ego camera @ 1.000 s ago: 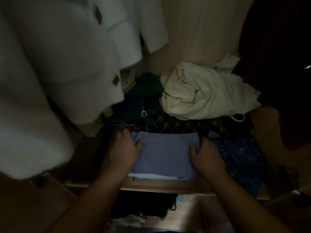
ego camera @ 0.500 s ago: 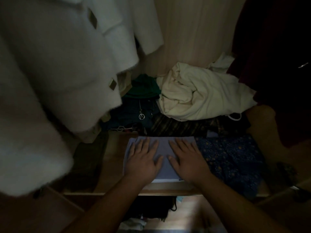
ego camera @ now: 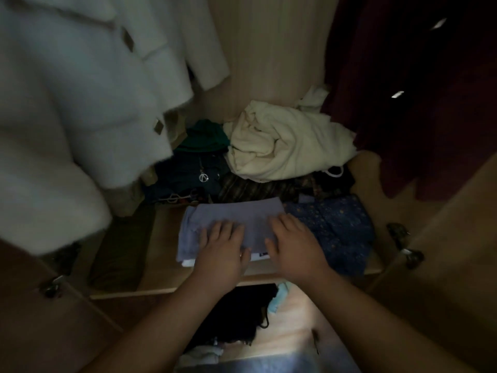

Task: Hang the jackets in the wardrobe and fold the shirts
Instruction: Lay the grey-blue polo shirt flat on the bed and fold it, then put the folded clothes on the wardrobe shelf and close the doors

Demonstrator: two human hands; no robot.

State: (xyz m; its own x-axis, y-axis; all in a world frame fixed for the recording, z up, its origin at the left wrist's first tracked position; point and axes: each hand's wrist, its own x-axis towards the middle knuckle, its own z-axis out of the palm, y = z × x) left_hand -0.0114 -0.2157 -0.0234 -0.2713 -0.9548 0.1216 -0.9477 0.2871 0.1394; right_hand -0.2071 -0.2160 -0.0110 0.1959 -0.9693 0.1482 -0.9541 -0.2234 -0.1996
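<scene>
A white fuzzy jacket [ego camera: 80, 109] hangs at the wardrobe's left and a dark red garment [ego camera: 419, 103] at its right, above a wooden shelf [ego camera: 164, 251]. A crumpled cream bundle [ego camera: 287, 146] fills the shelf's back; a blue starred cloth [ego camera: 338, 227] lies at the front right. Just beside it, at the shelf's front edge, sits the folded lavender shirt [ego camera: 236, 214]. The left hand [ego camera: 223, 246] and right hand [ego camera: 293, 243] lie flat on its near half, fingers straight and together, gripping nothing. The step looks like pressing the fold flat: smooth outward from the middle with even palm pressure, keeping the stack square and clear of the front edge.
</scene>
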